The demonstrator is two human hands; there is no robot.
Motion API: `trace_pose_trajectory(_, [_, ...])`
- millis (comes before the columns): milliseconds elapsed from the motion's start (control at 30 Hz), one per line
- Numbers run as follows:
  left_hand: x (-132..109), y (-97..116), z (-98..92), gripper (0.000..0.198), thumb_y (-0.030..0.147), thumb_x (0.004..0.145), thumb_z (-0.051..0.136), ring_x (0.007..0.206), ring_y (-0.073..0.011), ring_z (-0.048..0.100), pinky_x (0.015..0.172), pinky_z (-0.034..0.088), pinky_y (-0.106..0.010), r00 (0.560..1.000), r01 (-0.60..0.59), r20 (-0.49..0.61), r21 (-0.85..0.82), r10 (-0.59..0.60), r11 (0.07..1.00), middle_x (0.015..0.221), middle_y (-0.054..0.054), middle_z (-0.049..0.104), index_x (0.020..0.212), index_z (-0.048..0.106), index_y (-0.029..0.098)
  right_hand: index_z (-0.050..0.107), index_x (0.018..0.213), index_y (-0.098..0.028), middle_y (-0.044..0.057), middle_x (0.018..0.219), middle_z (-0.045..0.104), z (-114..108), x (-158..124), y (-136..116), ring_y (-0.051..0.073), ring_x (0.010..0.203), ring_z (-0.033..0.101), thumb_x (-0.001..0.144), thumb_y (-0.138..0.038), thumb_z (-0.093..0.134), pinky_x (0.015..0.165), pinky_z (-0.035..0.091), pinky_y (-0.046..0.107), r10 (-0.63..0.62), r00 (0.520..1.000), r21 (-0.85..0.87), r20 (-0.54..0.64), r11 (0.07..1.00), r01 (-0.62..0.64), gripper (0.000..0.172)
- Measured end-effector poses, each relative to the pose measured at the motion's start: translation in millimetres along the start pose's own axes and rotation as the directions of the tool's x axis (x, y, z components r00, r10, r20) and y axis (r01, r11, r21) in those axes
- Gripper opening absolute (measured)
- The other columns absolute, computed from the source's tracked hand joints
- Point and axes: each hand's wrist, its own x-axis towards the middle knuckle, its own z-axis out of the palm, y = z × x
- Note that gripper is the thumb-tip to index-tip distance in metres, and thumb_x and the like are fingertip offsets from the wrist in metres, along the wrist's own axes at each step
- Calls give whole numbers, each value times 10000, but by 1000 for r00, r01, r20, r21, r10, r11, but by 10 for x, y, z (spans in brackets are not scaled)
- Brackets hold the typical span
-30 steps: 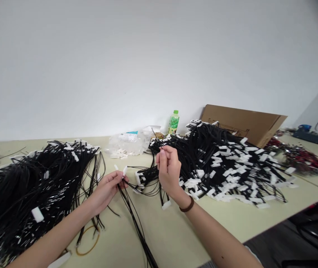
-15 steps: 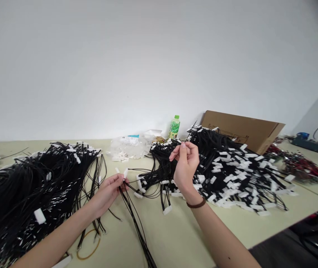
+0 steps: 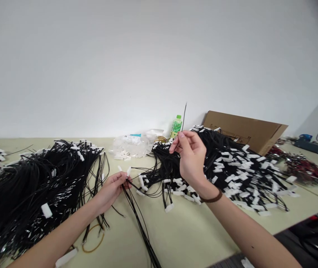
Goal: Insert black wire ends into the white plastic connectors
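My left hand [image 3: 116, 187] pinches a bunch of thin black wires [image 3: 138, 219] near their top, where white plastic connectors [image 3: 129, 171] stick up beside the thumb. The wires hang down toward the table's front edge. Raised at centre right, my right hand [image 3: 190, 154] is closed on a single black wire [image 3: 184, 116] between thumb and fingertips; its free end points up against the wall. Left of my left hand lies a large heap of loose black wires [image 3: 32, 182]. Behind and right of my right hand, black wires with white connectors [image 3: 235, 167] are piled.
A clear plastic bag [image 3: 129, 146] with small white parts lies by the wall, near a green-capped bottle [image 3: 176, 126]. A cardboard box [image 3: 242, 128] leans behind the right pile. Red wires [image 3: 307, 167] lie far right. A yellow loop [image 3: 93, 250] rests at front left.
My right hand has moved slightly up and right, and the wire in it now stands more upright. My left hand keeps its pinch on the bunch. The view has shifted a little.
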Motion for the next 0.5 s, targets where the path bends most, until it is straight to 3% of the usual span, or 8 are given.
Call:
trace_pose_trajectory(100, [-16,10,12,265,380,632,720,627,-109,514,658,390,-250,1000,-2,21,4,2,1000,691,-8,591,664,594,149,480,822,-158,-45,658,512,69,57,-245,34,533,511,769,-285,587,512,468,170,159,985,77,72,983,-164,174])
trace_pose_trajectory(167, [-23,12,17,266,382,637,715,623,-108,508,658,389,-248,1000,-3,25,7,3,1000,688,-10,592,666,593,148,486,816,-149,-39,683,509,129,57,-396,27,567,511,768,-260,586,557,481,167,295,941,109,167,943,-315,157])
trace_pose_trajectory(233, [-24,7,17,264,383,645,709,627,-108,507,661,389,-246,1000,-7,27,9,6,1000,693,-12,592,674,593,147,490,817,-147,-32,704,508,185,47,-516,26,592,510,789,-253,562,587,487,171,324,917,108,234,928,-356,131])
trace_pose_trajectory(333, [-15,-8,4,269,388,649,705,622,-106,506,657,386,-245,999,-17,30,12,17,1000,693,-11,590,679,591,146,511,825,-150,-22,728,516,215,72,-660,26,606,506,817,-257,532,608,493,181,256,931,89,258,954,-287,109])
trace_pose_trajectory(500, [-5,-25,-17,273,398,664,691,627,-104,511,664,390,-245,999,-18,44,12,17,1000,711,-14,595,683,588,145,555,830,-170,-17,740,527,103,190,-863,18,589,499,832,-253,518,582,472,166,106,980,15,168,994,-110,90])
